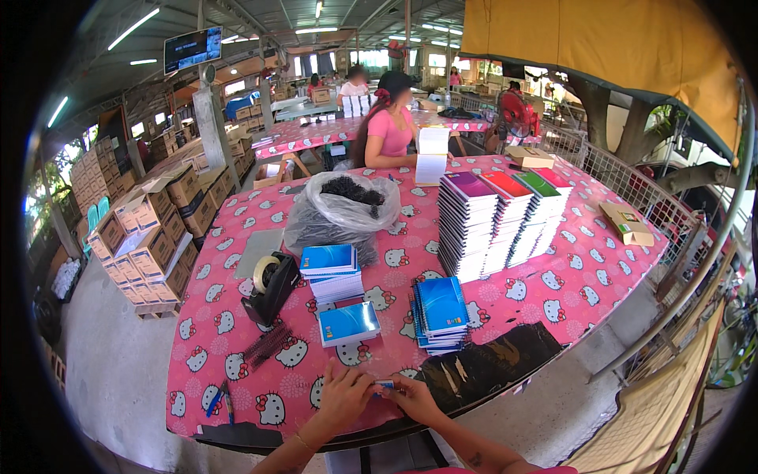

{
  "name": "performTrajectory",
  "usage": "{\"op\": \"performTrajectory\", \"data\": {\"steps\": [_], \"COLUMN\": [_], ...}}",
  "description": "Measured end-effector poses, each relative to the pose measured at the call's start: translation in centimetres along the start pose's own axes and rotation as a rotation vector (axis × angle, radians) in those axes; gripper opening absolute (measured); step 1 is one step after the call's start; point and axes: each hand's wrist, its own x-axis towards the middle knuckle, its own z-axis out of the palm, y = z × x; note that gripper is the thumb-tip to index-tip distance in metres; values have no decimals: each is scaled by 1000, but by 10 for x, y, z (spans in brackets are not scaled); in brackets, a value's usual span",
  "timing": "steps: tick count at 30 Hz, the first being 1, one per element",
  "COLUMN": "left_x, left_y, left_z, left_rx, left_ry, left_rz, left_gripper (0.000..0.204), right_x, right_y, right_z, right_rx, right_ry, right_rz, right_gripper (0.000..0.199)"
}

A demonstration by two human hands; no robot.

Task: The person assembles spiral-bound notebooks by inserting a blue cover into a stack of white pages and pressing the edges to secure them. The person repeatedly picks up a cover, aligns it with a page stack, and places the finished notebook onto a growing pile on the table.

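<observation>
My left hand (345,397) and my right hand (414,397) meet at the near edge of the pink patterned table (237,332). Between their fingertips they pinch a small white and blue object (384,385); its kind is too small to tell. Just beyond the hands lie a single blue notebook (349,323), a short stack of blue spiral notebooks (440,313) and another blue-topped stack (332,271). A loose black spiral coil (267,344) lies to the left of my hands.
A black tape dispenser (270,286) stands at left. A clear bag of black coils (341,209) and tall stacks of coloured notebooks (497,221) sit mid-table. A black plastic sheet (489,365) lies at right. A person in pink (388,126) works opposite. Cardboard boxes (150,237) are piled left.
</observation>
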Motion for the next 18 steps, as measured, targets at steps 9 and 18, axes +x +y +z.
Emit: {"op": "performTrajectory", "data": {"steps": [9, 18], "left_x": [3, -7], "left_y": [16, 10], "left_z": [-4, -3], "left_rx": [115, 91], "left_ry": [-157, -103], "left_rz": [-110, -85], "left_gripper": [46, 40], "right_x": [1, -3], "right_y": [11, -15], "right_z": [-4, 1], "right_rx": [-2, -143], "right_ry": [-10, -16], "right_rz": [14, 63], "right_gripper": [19, 20]}}
